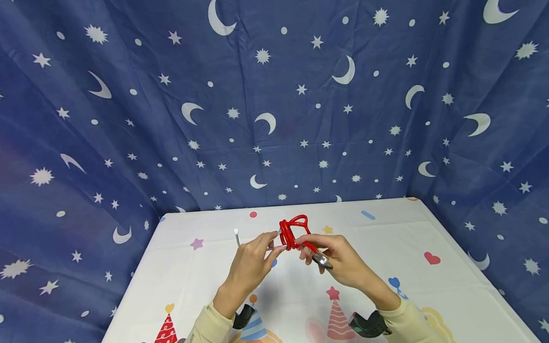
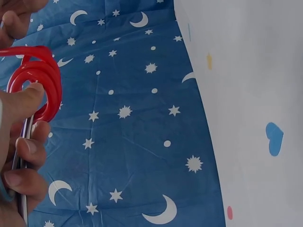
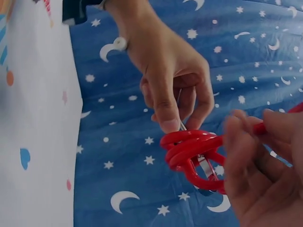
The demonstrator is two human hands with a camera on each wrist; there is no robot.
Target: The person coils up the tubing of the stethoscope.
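A stethoscope with red tubing (image 1: 286, 234) is held up over the table between both hands. Its tubing is wound in several loops around the metal ear tubes, and one loop sticks out at the top. My left hand (image 1: 253, 259) pinches the ear tubes (image 2: 27, 127) beside the coil, thumb over the loops. A white ear tip (image 1: 236, 231) pokes out beyond that hand. On the other side my right hand (image 1: 340, 257) grips the tubing's free end between thumb and fingers. The metal chestpiece (image 1: 321, 260) hangs at its palm, partly hidden by the fingers.
Beneath the hands is a table with a white cloth (image 1: 180, 271) printed with party hats, stars and hearts. A dark blue curtain (image 1: 283, 105) with moons and stars surrounds its back and sides. Each wrist wears a dark camera unit (image 1: 369, 325).
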